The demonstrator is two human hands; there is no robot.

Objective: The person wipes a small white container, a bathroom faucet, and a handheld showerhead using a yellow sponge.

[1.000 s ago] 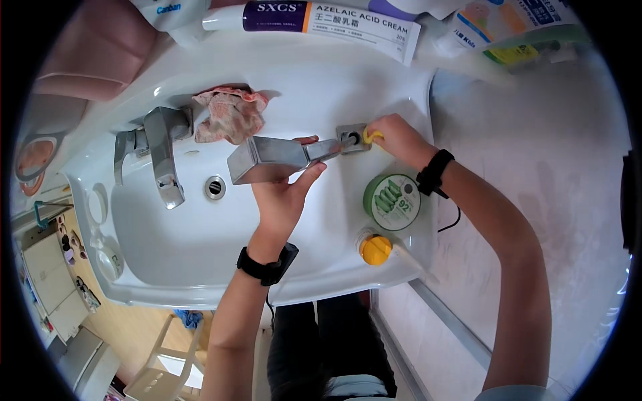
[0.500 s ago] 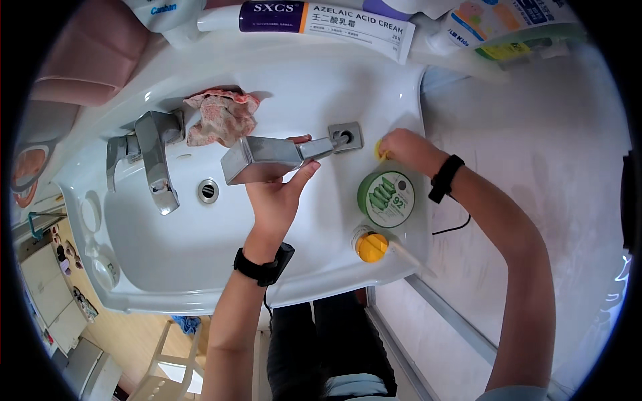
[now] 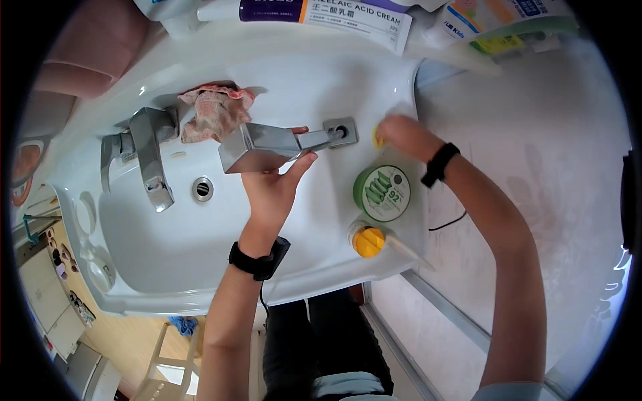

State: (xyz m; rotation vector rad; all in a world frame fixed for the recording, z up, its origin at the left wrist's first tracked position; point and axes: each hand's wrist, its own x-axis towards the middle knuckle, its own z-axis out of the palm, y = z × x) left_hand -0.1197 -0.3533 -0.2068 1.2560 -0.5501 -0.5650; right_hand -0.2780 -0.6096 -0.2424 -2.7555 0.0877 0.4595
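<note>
My left hand (image 3: 263, 199) grips a chrome, box-shaped spray head (image 3: 257, 150) over the white sink (image 3: 174, 257). The thumb lies along its near side and fingertips show at its far side. The narrow end of the spray head reaches to a square metal plate (image 3: 349, 136) with a round hole. Over the right ledge, my right hand (image 3: 409, 137) is closed on a small yellow thing (image 3: 378, 138), mostly hidden and slightly blurred. A green round tub (image 3: 383, 194) stands just nearer than that hand.
Beside the tub stand a yellow-lidded bottle (image 3: 368, 242) and a pale stick-like thing (image 3: 409, 251). A chrome faucet (image 3: 151, 160), a crumpled pinkish cloth (image 3: 215, 115) and a drain (image 3: 202, 189) lie to the left. A white and purple tube (image 3: 334, 20) lies along the back.
My right hand has moved slightly away from me, with the yellow thing still at its fingers. The whole view has shifted a little. My left hand keeps its hold on the spray head.
</note>
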